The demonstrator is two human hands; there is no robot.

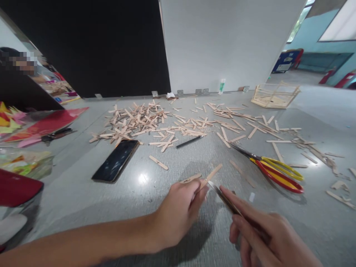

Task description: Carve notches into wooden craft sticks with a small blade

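Observation:
Between thumb and fingers, my left hand [178, 211] pinches a wooden craft stick [214, 172], its far end pointing up and to the right. My right hand [264, 233] grips a craft knife [229, 202]. The knife's bright blade tip touches or lies very close to the stick, just beside my left fingertips. Another craft stick [191, 178] shows just behind my left hand, partly hidden by it. One loose craft stick [158, 162] lies flat beyond that. To the right rest scissors [267, 167] with red and yellow handles.
A large pile of craft sticks [139, 120] spreads across the grey surface. A phone [115, 161] lies left, a dark thin tool [189, 142] in the middle. At the back stand a glue stick [221, 86] and a stick frame [275, 97]. A person [19, 63] is far left.

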